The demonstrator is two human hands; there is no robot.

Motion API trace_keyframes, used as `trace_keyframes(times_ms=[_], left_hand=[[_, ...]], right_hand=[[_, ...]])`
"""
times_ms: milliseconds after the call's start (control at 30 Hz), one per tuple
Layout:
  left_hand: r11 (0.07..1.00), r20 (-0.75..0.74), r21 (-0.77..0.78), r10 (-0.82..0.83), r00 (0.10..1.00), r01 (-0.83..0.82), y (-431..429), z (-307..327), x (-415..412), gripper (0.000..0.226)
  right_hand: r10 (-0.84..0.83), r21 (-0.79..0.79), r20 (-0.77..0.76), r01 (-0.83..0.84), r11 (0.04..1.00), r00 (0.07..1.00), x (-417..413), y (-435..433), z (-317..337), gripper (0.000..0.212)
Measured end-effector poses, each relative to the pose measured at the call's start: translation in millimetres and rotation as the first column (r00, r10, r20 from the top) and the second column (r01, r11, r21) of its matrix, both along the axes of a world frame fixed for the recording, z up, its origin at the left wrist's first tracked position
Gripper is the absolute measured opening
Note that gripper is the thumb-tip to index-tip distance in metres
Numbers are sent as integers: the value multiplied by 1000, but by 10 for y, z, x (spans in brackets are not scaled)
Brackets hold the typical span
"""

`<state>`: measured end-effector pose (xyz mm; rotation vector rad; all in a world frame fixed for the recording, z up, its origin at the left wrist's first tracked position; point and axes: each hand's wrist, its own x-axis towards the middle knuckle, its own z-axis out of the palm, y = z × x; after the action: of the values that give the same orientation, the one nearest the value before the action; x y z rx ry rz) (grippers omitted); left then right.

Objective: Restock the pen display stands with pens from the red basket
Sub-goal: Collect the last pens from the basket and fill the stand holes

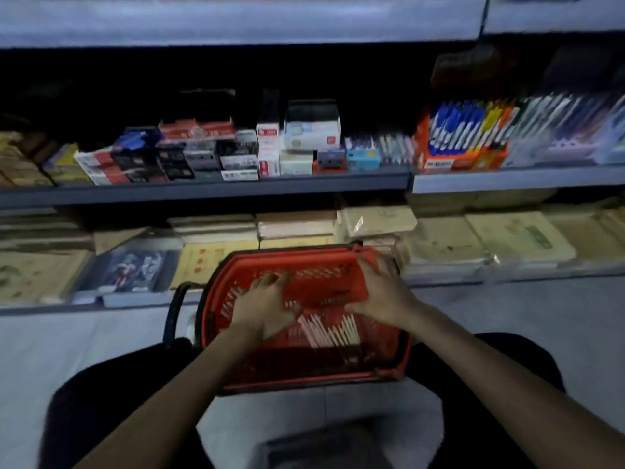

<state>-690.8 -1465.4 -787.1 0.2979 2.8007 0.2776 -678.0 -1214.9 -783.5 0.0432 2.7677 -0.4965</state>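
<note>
Restocking start: pens (329,330) lie in red basket (304,380).
Left hand (267,299) spread over pens; right hand (380,289) on basket's far wall, grip unclear; display stands (463,140) at shelf (507,179) edge not yet restocked.

Shelf boxes (236,157) blurred, labels unreadable, pen display stands (463,137) smeared, pens (329,330) in basket (304,374) indistinct

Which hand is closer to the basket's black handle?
Left. The left hand is in the left part of the basket, just right of the handle; the right hand is at the far right corner, farther away.
</note>
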Motion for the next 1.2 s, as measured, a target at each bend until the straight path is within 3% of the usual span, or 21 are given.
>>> trace_keyframes(times_ms=[133,267,367,467,567,633,700,767,833,900,933,1000,1033,1100,1167,1200], left_hand=[[998,247,-6,58,967,-59,-23,-706,-35,66],[994,496,-24,102,862,-104,-43,-1386,-170,60],[987,632,89,49,774,-134,-55,-1964,-248,55],[937,742,191,56,668,-291,13,-2306,-273,48],[820,789,259,124,601,-510,132,-2691,-344,25],[830,800,210,158,579,-517,205,-2899,-381,28],[851,733,240,157,662,-467,258,-3164,-436,37],[827,658,258,229,717,-500,305,-3363,-460,38],[710,671,282,335,662,-645,360,-3589,-514,33],[641,647,264,437,625,-721,390,-3781,-587,22],[594,625,261,497,602,-761,398,-3835,-625,23],[506,616,259,569,544,-823,401,-3940,-656,25],[478,623,250,586,518,-842,405,-4005,-657,23],[446,613,260,609,503,-856,448,-3996,-663,17],[403,607,269,634,479,-875,481,-3982,-673,15],[380,608,253,653,452,-890,495,-3992,-679,16]], right_hand=[[15,-36,200,-8,999,980,-87,-49,-750,96],[11,-45,353,5,999,936,-210,-157,-1426,64],[-2,-54,432,28,998,902,-322,-238,-1984,39],[-95,-99,520,171,980,849,-449,-319,-2460,34],[-150,-144,563,276,950,813,-533,-387,-2840,42],[-121,-161,525,238,958,842,-567,-404,-3113,43],[-141,-120,493,228,966,859,-558,-393,-3501,35],[-255,-115,435,334,936,863,-562,-378,-3912,40],[-280,-107,411,351,930,867,-601,-453,-4053,43],[-225,-57,389,267,962,893,-686,-551,-4081,35],[-174,1,339,185,983,925,-697,-584,-4097,30],[-188,108,152,173,979,970,-760,-650,-4094,25],[-235,83,250,221,972,939,-773,-632,-4053,27],[-308,-144,61,313,939,950,-728,-636,-4388,30],[-335,-163,184,365,917,924,-645,-683,-4312,33],[-358,-122,131,373,920,925,-651,-710,-4254,34]])
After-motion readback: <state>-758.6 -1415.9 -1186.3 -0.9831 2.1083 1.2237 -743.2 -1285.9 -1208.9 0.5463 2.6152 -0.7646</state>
